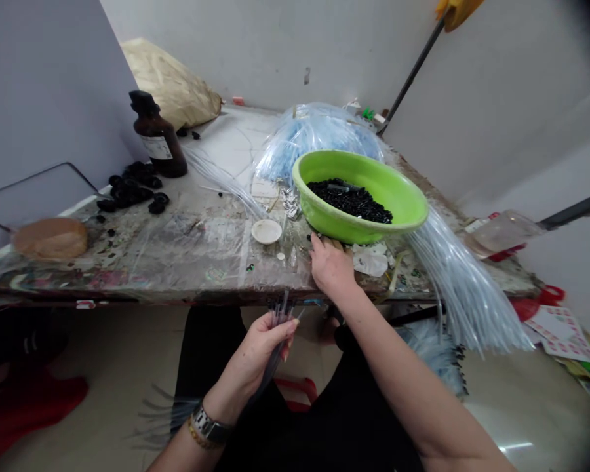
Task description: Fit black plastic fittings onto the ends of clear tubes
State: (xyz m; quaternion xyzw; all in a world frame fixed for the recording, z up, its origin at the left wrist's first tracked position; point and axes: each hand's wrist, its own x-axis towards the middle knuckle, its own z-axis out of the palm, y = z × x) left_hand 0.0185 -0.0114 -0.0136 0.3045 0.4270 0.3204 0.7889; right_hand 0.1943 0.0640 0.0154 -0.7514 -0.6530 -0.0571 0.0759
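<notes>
My left hand (270,341) is closed around a bundle of thin clear tubes (281,308) just in front of the table's front edge, with dark pieces at their upper ends. The tubes' other ends fan out blurred beyond my left wrist. My right hand (332,265) rests at the tabletop beside the near rim of a green basin (364,229). Its fingertips reach small black pieces under the rim; what they grip is too small to tell. The basin holds a heap of small black parts (349,200). A small white dish (266,231) lies left of my right hand.
Clear tubes (467,288) hang over the table's right front edge, and a large bundle (319,134) lies behind the basin. A brown bottle (160,141), black pieces (132,187) and a round brown block (50,238) are at left. A clear container (504,233) stands at right.
</notes>
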